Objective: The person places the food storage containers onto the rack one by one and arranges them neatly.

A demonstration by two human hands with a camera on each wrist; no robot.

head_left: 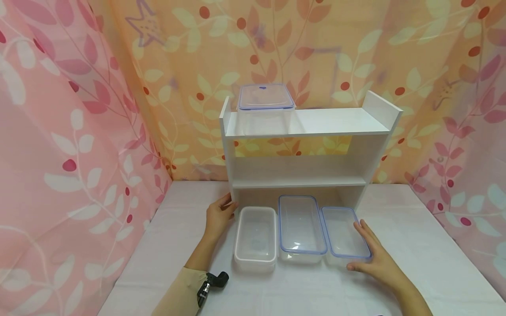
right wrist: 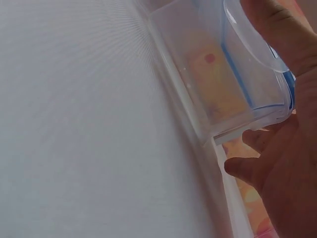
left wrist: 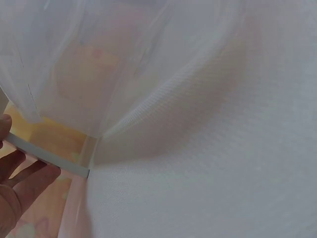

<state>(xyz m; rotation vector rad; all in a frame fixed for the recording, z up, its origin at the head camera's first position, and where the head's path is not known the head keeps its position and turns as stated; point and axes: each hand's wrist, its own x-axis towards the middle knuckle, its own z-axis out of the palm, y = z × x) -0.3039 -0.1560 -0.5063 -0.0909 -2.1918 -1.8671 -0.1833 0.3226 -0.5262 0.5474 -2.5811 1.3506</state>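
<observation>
Status: 1 lidded box [head_left: 266, 109] already sits on the top board of the white shelf [head_left: 312, 149], upper centre of frame, at its left end. 3 more are on the surface [head_left: 415, 245] just in front of the shelf foot, lower centre — white-rim box [head_left: 256, 238] on the left w/ no lid that I can see, blue-lid long box [head_left: 301, 228] in the middle, blue-lid small box [head_left: 345, 232] on the right. They sit side by side, close to touching.

Hands: left hand [head_left: 218, 216] has fingers straight, tips against the shelf's lower-left post, holding nothing; the left wrist view shows fingers [left wrist: 27, 181] laid along a white edge. Right hand [head_left: 375, 256] lies flat w/ fingers spread on the small box's right edge, thumb at the front corner — touching, not clamped. The right wrist view shows the thumb [right wrist: 250, 166] under the lid lip [right wrist: 262, 74].

Judgement: approx 1 of 4 stowed, 3 left. Middle and bottom boards look bare, and top board has room to the right. Small box looks next, but it isn't lifted yet — the grip isn't formed.
</observation>
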